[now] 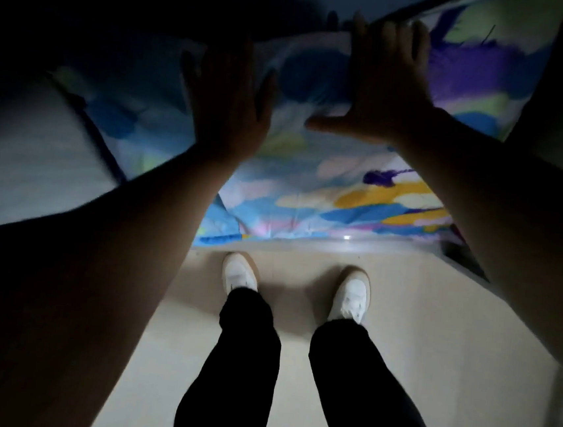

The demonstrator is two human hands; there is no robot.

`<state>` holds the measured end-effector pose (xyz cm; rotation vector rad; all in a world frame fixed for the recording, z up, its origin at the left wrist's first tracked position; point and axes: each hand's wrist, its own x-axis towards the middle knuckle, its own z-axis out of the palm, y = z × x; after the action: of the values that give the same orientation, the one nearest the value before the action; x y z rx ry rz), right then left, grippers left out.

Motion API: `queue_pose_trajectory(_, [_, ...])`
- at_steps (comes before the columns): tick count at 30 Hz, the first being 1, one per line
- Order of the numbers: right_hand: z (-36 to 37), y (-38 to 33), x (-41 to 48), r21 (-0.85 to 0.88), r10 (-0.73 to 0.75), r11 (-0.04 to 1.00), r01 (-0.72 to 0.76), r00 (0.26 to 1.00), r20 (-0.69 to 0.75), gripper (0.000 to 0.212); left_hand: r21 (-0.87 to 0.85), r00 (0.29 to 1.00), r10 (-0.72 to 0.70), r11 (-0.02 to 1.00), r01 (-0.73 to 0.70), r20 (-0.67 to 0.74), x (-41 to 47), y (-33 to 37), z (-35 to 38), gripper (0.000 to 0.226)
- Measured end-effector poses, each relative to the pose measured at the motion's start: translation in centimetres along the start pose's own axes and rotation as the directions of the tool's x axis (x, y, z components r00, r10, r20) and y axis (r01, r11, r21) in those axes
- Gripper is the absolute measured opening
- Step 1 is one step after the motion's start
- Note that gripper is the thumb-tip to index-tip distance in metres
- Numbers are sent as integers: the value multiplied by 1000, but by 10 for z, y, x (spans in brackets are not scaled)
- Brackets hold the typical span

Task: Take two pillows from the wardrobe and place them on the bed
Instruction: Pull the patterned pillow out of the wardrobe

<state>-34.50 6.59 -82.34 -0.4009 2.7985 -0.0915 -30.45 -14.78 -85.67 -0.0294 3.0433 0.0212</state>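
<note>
It is dark. A pillow (475, 77) in a colourful blue, purple and green cover fills the upper middle and right, in front of me. My right hand (384, 96) grips it, fingers curled over its upper edge and thumb spread below. My left hand (228, 105) lies flat against the darker blue part of the same fabric, fingers apart and holding nothing. Below the hands, more patterned fabric (326, 200) with yellow and blue patches reaches down almost to the floor. I cannot tell whether this is a second pillow or bedding.
A pale flat surface (21, 153) with a dark edge is at the left. The beige floor (416, 329) lies below, with my white shoes (240, 273) and dark trousers (234, 363) just short of the fabric's lower edge. The top left is black.
</note>
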Motion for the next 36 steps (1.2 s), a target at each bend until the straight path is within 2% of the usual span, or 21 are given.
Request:
queue_pose_trajectory(3, [-18, -4, -31, -9, 57, 998, -57, 998, 7, 139, 26, 1000, 29, 999, -29, -9, -35, 9, -22, 64])
queue_pose_trajectory(9, [-35, -16, -90, -49, 52, 997, -52, 999, -8, 132, 56, 986, 148, 987, -153, 79, -73, 7, -60, 75])
queue_pose_trajectory(11, [-39, -24, -115, -58, 72, 996, -72, 997, -6, 122, 26, 969, 192, 980, -198, 153, -82, 7, -77, 80])
queue_pose_trajectory(15, [-53, -34, -177, -25, 66, 998, -65, 997, 29, 87, -3, 907, 288, 953, -301, 307, -123, 16, -118, 76])
queue_pose_trajectory(18, [-71, -43, -234, -7, 58, 998, -57, 992, 114, 77, -2, 870, 310, 942, -335, 383, -177, 23, -151, 74])
queue_pose_trajectory(21, [-99, -49, -286, 23, 67, 997, -71, 990, 125, 70, 44, 886, 302, 940, -338, 352, -232, 32, -190, 77])
queue_pose_trajectory(25, [-148, -54, -339, 52, 59, 997, -64, 995, 80, 71, 66, 893, 285, 943, -327, 349, -268, 40, -246, 80])
queue_pose_trajectory(32, [-196, -75, -420, -5, 143, 990, -143, 987, 78, 71, 77, 852, 392, 893, -443, 348, -307, 50, -326, 57])
queue_pose_trajectory(36, [-213, -109, -481, -27, 239, 971, -239, 971, 11, 69, 79, 844, 460, 864, -497, 274, -351, 41, -358, 51])
